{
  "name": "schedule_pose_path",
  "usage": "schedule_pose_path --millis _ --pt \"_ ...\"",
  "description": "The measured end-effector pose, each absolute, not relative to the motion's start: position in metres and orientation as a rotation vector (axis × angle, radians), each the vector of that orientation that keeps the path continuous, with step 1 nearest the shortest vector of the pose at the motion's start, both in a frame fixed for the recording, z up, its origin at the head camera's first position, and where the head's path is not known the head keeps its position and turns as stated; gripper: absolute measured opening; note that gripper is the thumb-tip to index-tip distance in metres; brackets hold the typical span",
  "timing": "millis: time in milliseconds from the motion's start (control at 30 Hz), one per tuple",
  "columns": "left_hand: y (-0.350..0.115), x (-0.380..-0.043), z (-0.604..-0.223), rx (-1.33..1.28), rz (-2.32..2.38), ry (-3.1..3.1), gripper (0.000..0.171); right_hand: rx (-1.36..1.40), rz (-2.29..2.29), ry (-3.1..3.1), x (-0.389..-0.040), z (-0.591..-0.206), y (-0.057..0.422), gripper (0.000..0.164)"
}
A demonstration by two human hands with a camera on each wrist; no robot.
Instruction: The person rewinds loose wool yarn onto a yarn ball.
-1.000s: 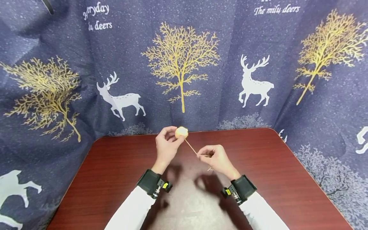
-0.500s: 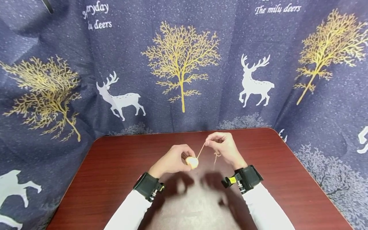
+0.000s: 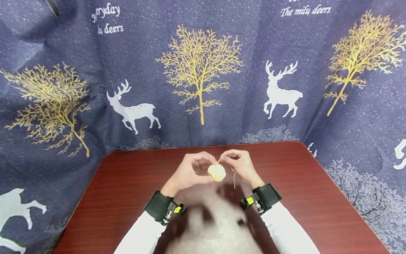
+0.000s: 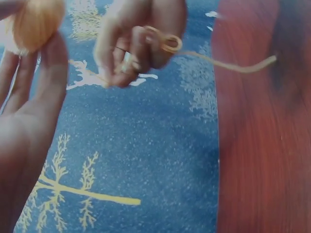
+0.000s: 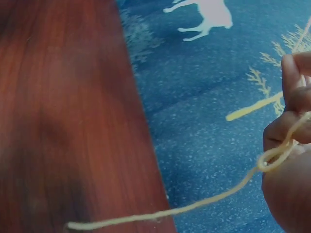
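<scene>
A small pale-yellow ball of yarn is held by my left hand, between thumb and fingers, above the table. In the left wrist view, the wound strands of the yarn ball show at the top left corner. Close by on the right, my right hand pinches the yarn strand that runs off the top of the ball. A loose yarn tail with a small loop hangs out of the right hand's curled fingers, as the right wrist view shows.
Below the hands lies a red-brown wooden table, with a pale glare patch at its front middle. A dark blue curtain printed with deer and golden trees stands behind and around it. Each wrist wears a black camera strap.
The yarn ball first came down and rightward in my left hand, then rose slightly. My right hand went up, then came in toward the ball, so the strand between them is shorter now.
</scene>
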State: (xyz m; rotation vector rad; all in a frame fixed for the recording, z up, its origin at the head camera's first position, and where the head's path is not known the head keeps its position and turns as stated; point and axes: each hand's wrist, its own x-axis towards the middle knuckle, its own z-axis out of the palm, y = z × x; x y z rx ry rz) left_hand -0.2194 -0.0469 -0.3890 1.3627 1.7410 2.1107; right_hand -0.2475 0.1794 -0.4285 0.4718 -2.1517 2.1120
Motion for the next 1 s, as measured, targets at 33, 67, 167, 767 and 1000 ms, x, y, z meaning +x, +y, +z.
schedule_pose_path --millis 33,67,167,767,1000 --pt "-0.046 -0.220 -0.389 1.338 2.193 1.718 0.042 0.477 2.062 -2.197 -0.247 -0.430 0.178 0.014" --pt "-0.046 -0.221 -0.388 1.295 2.283 1.704 0.042 0.487 2.011 -2.239 -0.246 -0.432 0.177 0.011" --pt "-0.042 -0.225 -0.388 1.062 2.576 1.662 0.040 0.545 1.852 -2.339 -0.242 -0.437 0.174 0.008" --pt "-0.047 -0.243 -0.428 0.850 1.591 2.982 0.035 0.914 1.824 -2.259 -0.228 -0.407 0.185 0.008" --pt "-0.048 -0.227 -0.422 1.165 1.509 2.309 0.033 0.682 2.017 -2.109 -0.242 -0.406 0.187 0.008"
